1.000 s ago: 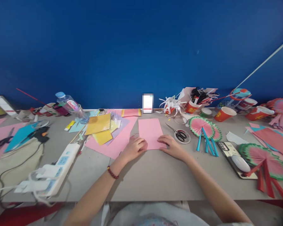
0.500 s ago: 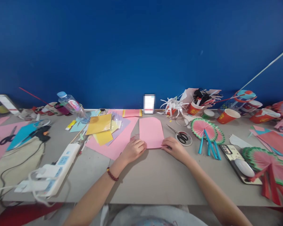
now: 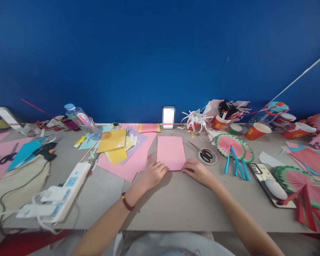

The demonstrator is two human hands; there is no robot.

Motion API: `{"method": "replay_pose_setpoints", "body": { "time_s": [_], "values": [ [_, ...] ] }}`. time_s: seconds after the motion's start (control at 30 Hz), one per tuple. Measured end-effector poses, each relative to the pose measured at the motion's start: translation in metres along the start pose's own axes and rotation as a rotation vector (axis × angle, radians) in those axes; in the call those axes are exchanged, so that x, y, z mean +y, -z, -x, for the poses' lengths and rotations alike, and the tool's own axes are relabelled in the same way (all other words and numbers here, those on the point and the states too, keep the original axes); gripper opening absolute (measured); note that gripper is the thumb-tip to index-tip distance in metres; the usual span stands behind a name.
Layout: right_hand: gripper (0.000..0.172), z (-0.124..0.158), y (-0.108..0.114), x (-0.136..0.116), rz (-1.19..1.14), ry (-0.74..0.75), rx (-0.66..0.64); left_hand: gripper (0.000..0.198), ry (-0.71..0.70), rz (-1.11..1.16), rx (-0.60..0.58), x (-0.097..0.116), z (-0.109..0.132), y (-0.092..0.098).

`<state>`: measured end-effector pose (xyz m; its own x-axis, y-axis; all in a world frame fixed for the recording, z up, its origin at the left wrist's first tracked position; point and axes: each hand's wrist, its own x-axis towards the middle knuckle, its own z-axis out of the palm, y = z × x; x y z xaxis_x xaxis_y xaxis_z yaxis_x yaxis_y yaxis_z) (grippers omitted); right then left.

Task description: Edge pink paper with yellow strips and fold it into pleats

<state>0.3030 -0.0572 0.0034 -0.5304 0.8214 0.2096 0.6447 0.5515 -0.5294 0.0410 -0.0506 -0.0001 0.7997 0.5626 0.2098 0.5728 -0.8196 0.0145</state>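
Observation:
A pink paper sheet (image 3: 171,152) lies flat on the grey table (image 3: 176,202) in front of me. My left hand (image 3: 152,175), a bead bracelet on its wrist, pinches the sheet's near left corner with curled fingers. My right hand (image 3: 198,171) pinches the near right corner in the same way. Both hands rest on the table at the sheet's near edge.
Scissors (image 3: 202,152) lie just right of the sheet, beside pink-green paper fans (image 3: 236,147). A phone with a mouse (image 3: 272,183) sits further right. Coloured paper stack (image 3: 117,145), water bottle (image 3: 81,119), power strip (image 3: 66,188) and glue gun (image 3: 44,151) fill the left. Red cups (image 3: 257,130) stand at the back.
The sheet's far end bulged up rounded half a second ago and now lies flat and rectangular. Both hands slid slightly toward me along its near edge.

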Motion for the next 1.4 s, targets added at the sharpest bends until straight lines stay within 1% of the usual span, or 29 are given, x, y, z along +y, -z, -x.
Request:
{"method": "replay_pose_setpoints", "body": {
  "time_s": [0.1, 0.23, 0.4, 0.57, 0.7, 0.9, 1.07, 1.17, 1.27, 1.4],
  "values": [
    [0.021, 0.001, 0.003, -0.003, -0.003, -0.016, -0.028, 0.026, 0.040, -0.014, -0.014, 0.003, 0.000, 0.001],
    [0.022, 0.004, 0.008, -0.003, 0.048, -0.019, -0.044, 0.025, 0.069, -0.026, 0.005, 0.002, 0.001, -0.002],
    [0.021, 0.003, 0.007, 0.003, 0.127, -0.031, 0.017, 0.018, 0.111, -0.058, 0.065, 0.001, 0.001, -0.007],
    [0.023, 0.002, -0.003, 0.011, 0.184, 0.001, 0.102, 0.015, 0.154, -0.090, 0.095, -0.003, -0.004, -0.011],
    [0.022, 0.000, -0.010, 0.015, 0.186, -0.016, 0.156, 0.015, 0.176, -0.079, 0.117, -0.007, -0.007, -0.014],
    [0.018, -0.003, -0.015, 0.020, 0.006, -0.064, 0.212, 0.018, 0.256, 0.060, 0.207, -0.007, -0.006, -0.018],
    [0.016, -0.006, -0.018, 0.026, -0.104, -0.130, 0.227, 0.020, 0.307, 0.264, 0.280, -0.013, -0.005, -0.015],
    [0.014, -0.010, -0.018, 0.027, -0.154, -0.224, 0.237, 0.020, 0.335, 0.390, 0.288, -0.020, -0.007, -0.015],
    [0.014, -0.015, -0.016, 0.025, -0.171, -0.328, 0.226, 0.017, 0.392, 0.493, 0.284, -0.026, -0.011, -0.017],
    [0.015, -0.022, -0.010, 0.023, -0.180, -0.398, 0.184, 0.013, 0.463, 0.582, 0.280, -0.031, -0.014, -0.019]
  ]
}}
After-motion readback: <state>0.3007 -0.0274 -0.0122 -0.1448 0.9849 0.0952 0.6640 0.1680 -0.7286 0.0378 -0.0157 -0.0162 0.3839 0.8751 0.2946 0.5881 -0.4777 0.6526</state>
